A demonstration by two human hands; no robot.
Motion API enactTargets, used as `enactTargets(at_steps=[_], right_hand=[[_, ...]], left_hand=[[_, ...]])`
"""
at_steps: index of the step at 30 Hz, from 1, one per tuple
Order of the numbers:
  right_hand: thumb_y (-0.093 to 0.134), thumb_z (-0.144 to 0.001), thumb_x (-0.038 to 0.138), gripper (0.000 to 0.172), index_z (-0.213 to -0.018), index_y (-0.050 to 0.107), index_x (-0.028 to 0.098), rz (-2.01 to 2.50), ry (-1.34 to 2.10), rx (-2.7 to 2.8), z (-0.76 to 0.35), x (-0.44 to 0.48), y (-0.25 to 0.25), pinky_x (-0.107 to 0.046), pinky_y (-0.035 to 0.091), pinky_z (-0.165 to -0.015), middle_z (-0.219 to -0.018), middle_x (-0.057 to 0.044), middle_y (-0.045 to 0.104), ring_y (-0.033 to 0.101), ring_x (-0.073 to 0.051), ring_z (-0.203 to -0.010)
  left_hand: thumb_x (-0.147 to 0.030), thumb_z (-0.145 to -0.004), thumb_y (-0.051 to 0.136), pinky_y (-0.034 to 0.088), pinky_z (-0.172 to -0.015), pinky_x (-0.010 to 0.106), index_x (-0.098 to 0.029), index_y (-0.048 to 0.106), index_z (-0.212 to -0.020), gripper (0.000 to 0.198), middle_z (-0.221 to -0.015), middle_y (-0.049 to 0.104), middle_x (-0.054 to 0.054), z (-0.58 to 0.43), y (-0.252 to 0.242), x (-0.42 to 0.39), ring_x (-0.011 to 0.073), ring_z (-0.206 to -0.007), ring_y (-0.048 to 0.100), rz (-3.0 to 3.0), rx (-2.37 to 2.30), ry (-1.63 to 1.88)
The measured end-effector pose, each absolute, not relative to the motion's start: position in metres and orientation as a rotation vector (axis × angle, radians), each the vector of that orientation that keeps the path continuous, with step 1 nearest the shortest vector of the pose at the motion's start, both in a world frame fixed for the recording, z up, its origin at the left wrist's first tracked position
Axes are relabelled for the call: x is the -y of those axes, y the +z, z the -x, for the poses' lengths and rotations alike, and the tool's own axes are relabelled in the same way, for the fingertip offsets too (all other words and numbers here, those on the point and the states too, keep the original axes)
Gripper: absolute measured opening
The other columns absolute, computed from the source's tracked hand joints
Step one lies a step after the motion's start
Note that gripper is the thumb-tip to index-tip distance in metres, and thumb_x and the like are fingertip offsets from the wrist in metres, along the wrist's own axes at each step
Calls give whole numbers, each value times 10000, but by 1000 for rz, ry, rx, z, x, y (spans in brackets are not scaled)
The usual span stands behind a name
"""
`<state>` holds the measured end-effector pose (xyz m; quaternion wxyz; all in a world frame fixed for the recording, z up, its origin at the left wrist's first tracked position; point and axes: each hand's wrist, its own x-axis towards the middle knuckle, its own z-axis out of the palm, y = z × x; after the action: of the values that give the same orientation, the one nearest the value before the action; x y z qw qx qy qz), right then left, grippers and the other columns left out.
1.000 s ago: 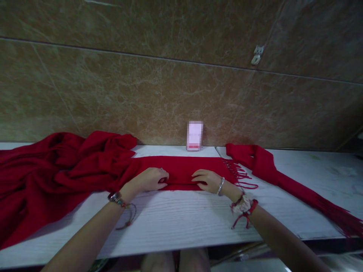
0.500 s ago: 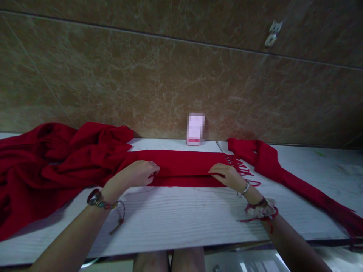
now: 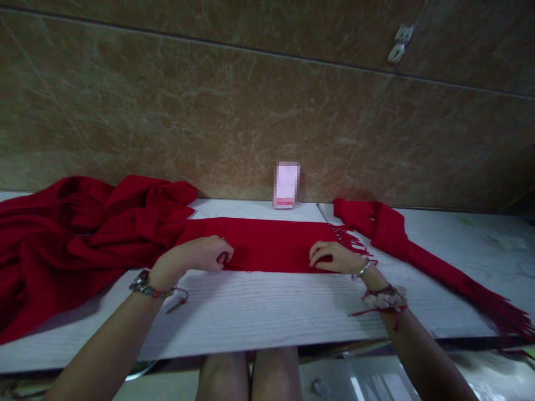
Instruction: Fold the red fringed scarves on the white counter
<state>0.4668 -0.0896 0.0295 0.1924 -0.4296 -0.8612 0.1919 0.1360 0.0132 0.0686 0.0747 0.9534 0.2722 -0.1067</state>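
A red scarf (image 3: 267, 245) with a fringed right end lies in a flat, narrow band across the white table. Its left part runs into a large crumpled heap (image 3: 96, 239). My left hand (image 3: 211, 253), fingers curled in, is closed on the band near its front edge, beside the heap. Close to the fringe, my right hand (image 3: 334, 257) is bent over the band with thumb and fingertips pinched at the cloth by the front edge. The pinched cloth itself is mostly hidden under the fingers of both hands.
Another red fringed piece (image 3: 390, 231), knotted or looped at its upper end, stretches over the right side of the white table (image 3: 259, 317). A pixelated pink-and-white object (image 3: 286, 186) leans against the brown marble-look wall (image 3: 209, 117). A white hook (image 3: 400, 43) is on the wall.
The upper layer's front edge has come down towards me and now covers the lower strip, so the fold line no longer shows. Both hands stay in nearly the same places.
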Motion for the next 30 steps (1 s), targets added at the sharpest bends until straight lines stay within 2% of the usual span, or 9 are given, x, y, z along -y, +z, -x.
enactTargets(at_steps=[6,11,16,19,21,23,25,27,30], right_hand=[[503,-814,348,237,-810,660,170,1222,679,2277,-474,88,30,-323,452,-823,-934,-75,613,568,-149,-916],[539,-787,401,262,-792,686,185,1212,802,2371,-477,86,26,-350,417,-885,-919,-70,607,551,-165,-963],[541,-787,401,262,-802,697,192,1208,763,2447,-477,85,24,-334,402,-905,-944,-66,589,541,-159,-970],[541,-791,382,241,-806,698,201,1226,731,2466,-475,86,26,-320,411,-895,-951,-60,584,541,-152,-964],[543,-794,345,211,-806,697,202,1240,708,2472,-474,87,28,-319,418,-889,-962,-59,583,543,-152,-963],[548,-789,288,169,-802,694,204,1259,682,2476,-474,88,29,-322,420,-892,-980,-57,584,543,-153,-969],[551,-769,215,144,-806,690,210,1284,642,2483,-473,89,29,-326,424,-894,-995,-52,587,545,-155,-976],[534,-732,128,206,-852,679,213,1321,563,2479,-472,90,29,-338,433,-891,-1017,-52,587,549,-161,-980],[481,-649,22,407,-983,639,193,1428,359,2444,-472,92,26,-373,428,-912,-1096,-81,561,533,-184,-1026]], left_hand=[[-107,-635,447,376,-593,192,-199,608,-718,203,-694,597,-21,-129,73,-20,108,-628,525,-2848,-751,-147],[-83,-579,487,373,-544,180,-184,620,-696,204,-661,590,-29,-133,66,-16,105,-597,519,-2733,-728,-329],[-80,-608,542,371,-541,183,-172,625,-708,159,-651,590,-28,-133,69,-14,106,-593,520,-2724,-782,-381],[-227,-712,573,402,-604,205,-171,626,-771,97,-735,611,2,-137,66,-15,128,-665,544,-2797,-768,-279],[-344,-792,518,412,-745,251,-162,616,-922,244,-926,615,57,-145,59,-14,166,-830,555,-2883,-775,-73],[-404,-841,448,346,-902,314,-159,529,-1137,393,-1188,515,113,-155,47,-11,211,-1064,477,-2944,-791,111],[-447,-862,395,251,-990,379,-191,385,-1289,498,-1372,334,121,-165,34,-8,247,-1239,307,-2949,-794,116],[-483,-873,340,176,-1017,451,-235,286,-1346,537,-1438,206,101,-171,24,-6,269,-1306,161,-2915,-799,-13],[-499,-880,297,121,-1014,512,-256,235,-1365,546,-1450,154,92,-174,18,-6,284,-1320,92,-2858,-828,-164]])
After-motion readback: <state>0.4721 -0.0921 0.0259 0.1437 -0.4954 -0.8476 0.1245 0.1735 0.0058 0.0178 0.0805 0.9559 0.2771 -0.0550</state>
